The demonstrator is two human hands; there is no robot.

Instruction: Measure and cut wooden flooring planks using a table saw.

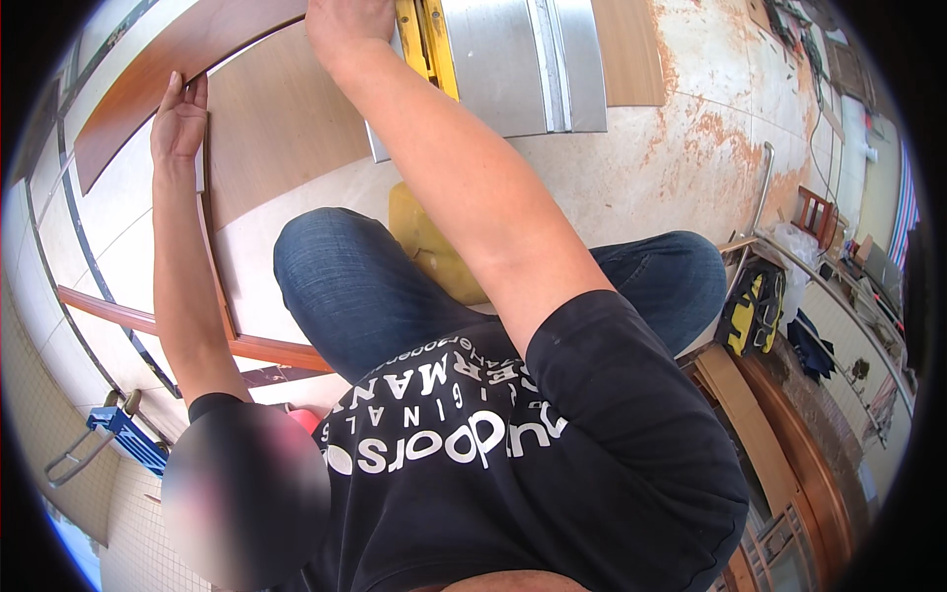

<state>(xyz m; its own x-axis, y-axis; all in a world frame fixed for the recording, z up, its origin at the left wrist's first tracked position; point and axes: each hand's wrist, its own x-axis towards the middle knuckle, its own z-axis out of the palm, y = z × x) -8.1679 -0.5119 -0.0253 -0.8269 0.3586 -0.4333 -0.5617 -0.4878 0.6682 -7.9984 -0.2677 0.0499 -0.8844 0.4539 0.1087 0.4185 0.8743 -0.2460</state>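
Observation:
A long reddish-brown wooden board (pixel 187 69) slants across the upper left. At its lower edge is my left hand (pixel 180 128), palm toward me, its thumb against the board and its fingertips partly hidden at the edge. My right hand (pixel 350 22) is at the top edge of the picture, beside the board's far end and a machine with a silver metal table (pixel 498 69) and yellow rails (pixel 426 44). The fingers of that hand are cut off from view. Beneath the board and machine lies a lighter brown panel (pixel 281 118).
Between my bent legs is a yellow rounded object (pixel 414 222). Reddish wooden strips (pixel 281 352) lie at the left, near a blue hand trolley (pixel 138 439). Rust-coloured dust (pixel 705 128) covers floor tiles at the right. A black and yellow bag (pixel 755 311) and wooden panels (pixel 789 434) stand there too.

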